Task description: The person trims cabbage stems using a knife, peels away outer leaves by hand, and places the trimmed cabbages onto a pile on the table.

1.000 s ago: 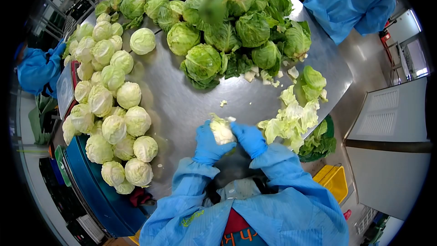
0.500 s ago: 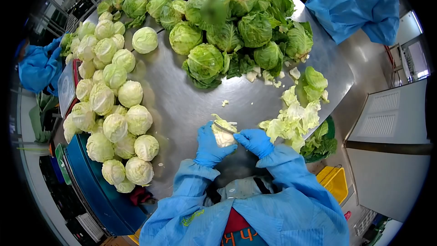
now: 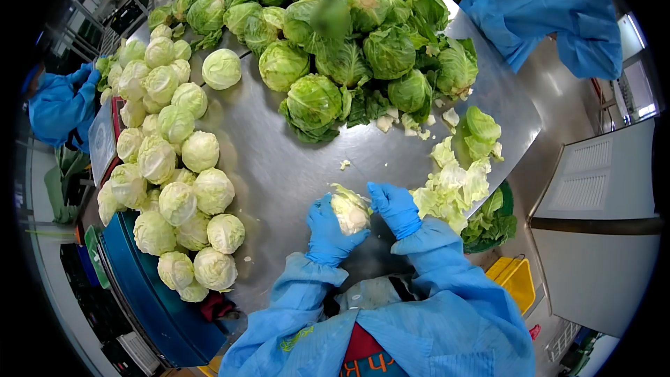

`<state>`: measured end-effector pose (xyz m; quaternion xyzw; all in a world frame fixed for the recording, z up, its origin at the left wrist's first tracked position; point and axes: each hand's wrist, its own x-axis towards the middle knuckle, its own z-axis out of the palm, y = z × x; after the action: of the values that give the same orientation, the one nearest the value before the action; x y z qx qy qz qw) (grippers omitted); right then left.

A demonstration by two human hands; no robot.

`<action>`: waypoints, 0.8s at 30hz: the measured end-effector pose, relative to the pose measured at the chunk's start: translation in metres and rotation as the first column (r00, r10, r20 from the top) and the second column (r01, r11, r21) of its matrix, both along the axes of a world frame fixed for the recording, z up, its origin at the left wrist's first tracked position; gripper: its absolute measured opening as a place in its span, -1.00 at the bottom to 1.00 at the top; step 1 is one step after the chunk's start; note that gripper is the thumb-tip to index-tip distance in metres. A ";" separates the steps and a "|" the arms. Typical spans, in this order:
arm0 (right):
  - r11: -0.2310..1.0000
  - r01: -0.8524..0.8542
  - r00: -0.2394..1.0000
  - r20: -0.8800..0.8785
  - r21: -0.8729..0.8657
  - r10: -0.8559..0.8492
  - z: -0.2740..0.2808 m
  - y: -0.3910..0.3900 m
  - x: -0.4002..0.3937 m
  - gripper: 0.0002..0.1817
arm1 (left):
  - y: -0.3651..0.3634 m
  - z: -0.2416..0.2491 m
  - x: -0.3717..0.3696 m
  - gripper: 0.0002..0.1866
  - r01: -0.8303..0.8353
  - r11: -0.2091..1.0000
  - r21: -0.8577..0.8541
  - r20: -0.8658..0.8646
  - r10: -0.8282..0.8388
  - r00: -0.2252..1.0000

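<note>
A small pale cabbage (image 3: pixel 350 211) with its leaves peeled back sits in my left hand (image 3: pixel 330 232), which is gloved in blue and wrapped around its left side and underside. Just to the right, my gloved right hand (image 3: pixel 394 209) is closed around a knife, raised slightly apart from the cabbage. The knife's blade barely shows now; half a second ago it was plainly visible. Both hands are above the steel table (image 3: pixel 279 188), near its front edge. Loose pale leaves (image 3: pixel 450 185) lie to the right of my right hand.
Trimmed pale cabbages (image 3: pixel 199 151) are heaped along the left side. Untrimmed green cabbages (image 3: pixel 314 101) are piled at the back, with cut scraps beside them. A yellow crate (image 3: pixel 513 281) stands below right. Co-workers in blue (image 3: pixel 548 10) stand around the table.
My right hand has drawn the knife off the cabbage, moving slightly up and right. My left hand has shifted a little right and turned the cabbage. A co-worker at upper right has moved.
</note>
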<state>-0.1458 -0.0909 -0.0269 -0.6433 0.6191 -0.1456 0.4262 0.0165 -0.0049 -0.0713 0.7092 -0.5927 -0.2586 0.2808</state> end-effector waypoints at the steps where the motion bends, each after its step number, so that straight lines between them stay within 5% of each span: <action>1: 0.999 -0.040 0.997 -0.058 0.028 0.041 0.006 0.000 -0.002 -0.50 | 0.000 0.001 0.002 0.20 -0.004 1.000 0.018 -0.050 0.005 0.999; 3: 0.999 -0.054 0.999 -0.002 -0.007 0.054 0.008 0.006 -0.004 -0.45 | -0.003 0.004 0.005 0.18 -0.015 0.999 0.051 -0.156 0.023 0.988; 7: 0.992 -0.122 0.974 0.188 -0.028 0.125 -0.027 0.015 -0.003 -0.38 | -0.003 0.010 0.006 0.15 -0.013 1.000 0.008 -0.047 0.014 0.999; 13: 0.974 -0.161 0.944 -0.313 -0.158 0.105 -0.010 0.004 0.023 -0.59 | 0.001 0.008 0.001 0.13 -0.012 0.999 -0.049 -0.037 0.011 0.999; 18: 0.959 -0.182 0.931 -0.351 -0.215 0.098 -0.027 -0.004 0.016 -0.68 | 0.015 0.011 0.010 0.09 -0.001 0.985 -0.172 -0.154 -0.026 0.988; 19: 0.955 -0.191 0.931 -0.350 -0.229 0.102 -0.029 -0.005 0.010 -0.68 | 0.019 0.005 0.012 0.09 -0.040 0.984 -0.176 -0.284 -0.012 0.959; 21: 0.972 -0.104 0.934 -0.356 -0.212 0.023 -0.027 -0.002 0.002 -0.68 | 0.027 -0.011 0.015 0.09 -0.119 0.978 -0.170 -0.531 0.011 0.848; 24: 0.965 0.029 0.908 -0.397 -0.261 -0.134 -0.028 -0.002 -0.024 -0.67 | 0.036 -0.014 0.025 0.06 -0.241 0.967 -0.085 -0.533 0.160 0.831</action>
<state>-0.1699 -0.0927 -0.0545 -0.6813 0.6980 -0.1015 0.1957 0.0415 0.0315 -0.0853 0.6479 -0.4340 -0.3651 0.5085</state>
